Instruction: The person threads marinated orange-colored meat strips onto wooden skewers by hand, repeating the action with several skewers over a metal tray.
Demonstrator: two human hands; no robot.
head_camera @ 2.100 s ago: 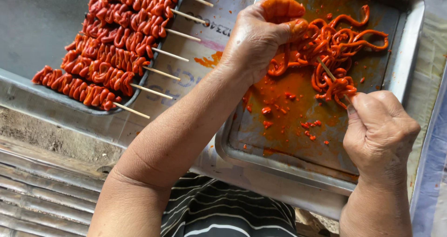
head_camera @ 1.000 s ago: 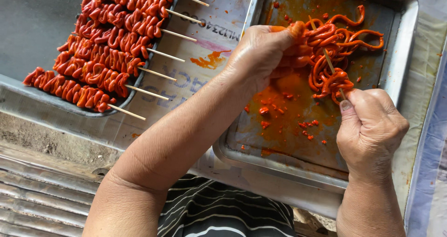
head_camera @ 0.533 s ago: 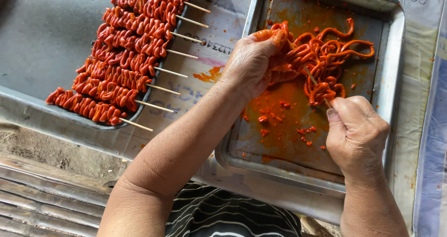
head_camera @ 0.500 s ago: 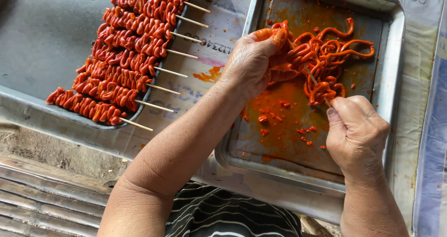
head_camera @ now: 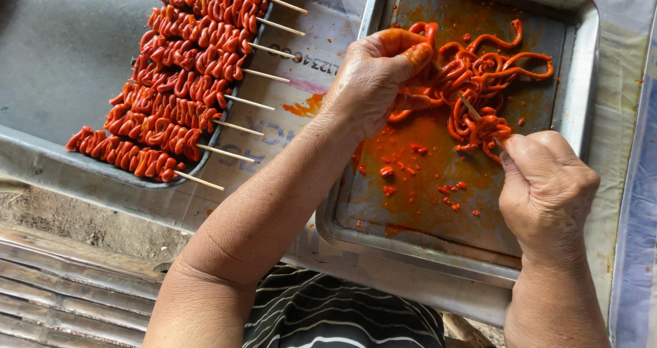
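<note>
My left hand (head_camera: 378,71) pinches a strand from the tangle of red-orange marinated meat strips (head_camera: 487,67) in a steel tray (head_camera: 582,108). My right hand (head_camera: 547,187) grips a thin wooden skewer (head_camera: 473,110) whose tip carries a small folded bunch of the strips (head_camera: 483,130). Both hands are smeared with orange sauce. To the left, several finished skewers (head_camera: 185,81) of folded red meat lie in a row on a dark tray (head_camera: 61,60).
Orange sauce and small meat bits (head_camera: 410,173) dot the steel tray's bottom. Printed paper (head_camera: 321,67) lies between the two trays, with a sauce smear on it. Corrugated metal (head_camera: 61,300) runs along the lower left; a blue-edged sheet (head_camera: 640,204) borders the right.
The view has shifted, so both trays sit further right and lower in frame. My left hand moved from the pile's top edge into the strips; my right hand keeps holding the skewer.
</note>
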